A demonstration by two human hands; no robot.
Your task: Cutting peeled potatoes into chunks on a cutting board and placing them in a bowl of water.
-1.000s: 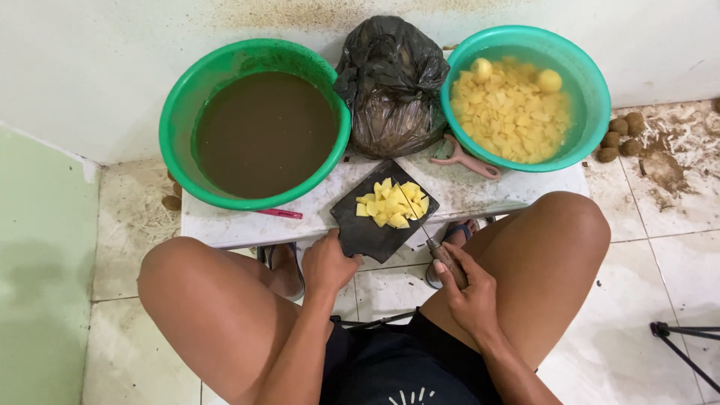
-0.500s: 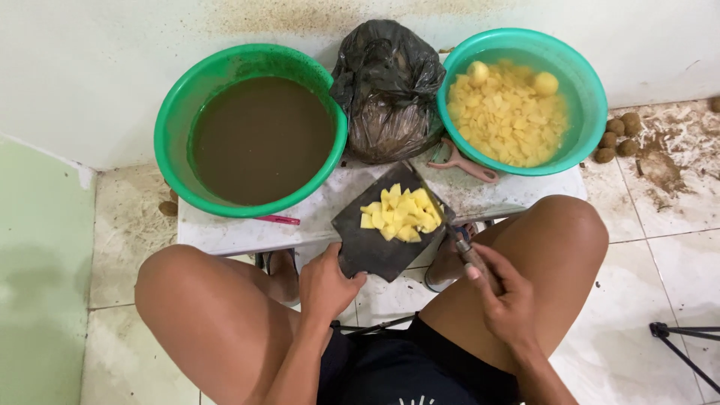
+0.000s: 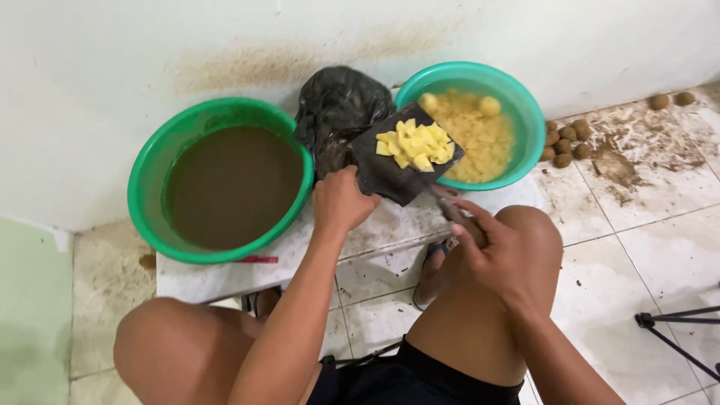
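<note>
Two hands, left point(image 3: 341, 201) gripping board point(image 3: 390, 169), right point(image 3: 502, 255) below

Dark cutting board point(image 3: 390, 174): flat, roughly square, lifted and tilted, upper centre of frame, far corner over green basin rim. Yellow potato pieces point(image 3: 415, 145): small cut chunks piled on board's upper half. Knife point(image 3: 454, 212): only dark handle visible, centre-right.

Left hand point(image 3: 341, 201) lifts dark board point(image 3: 390, 169) bearing yellow pieces point(image 3: 415, 145).

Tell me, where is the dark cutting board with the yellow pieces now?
In the head view, the dark cutting board is lifted in the left hand, its far end over the rim of the right green basin, beside the black bag.
</note>
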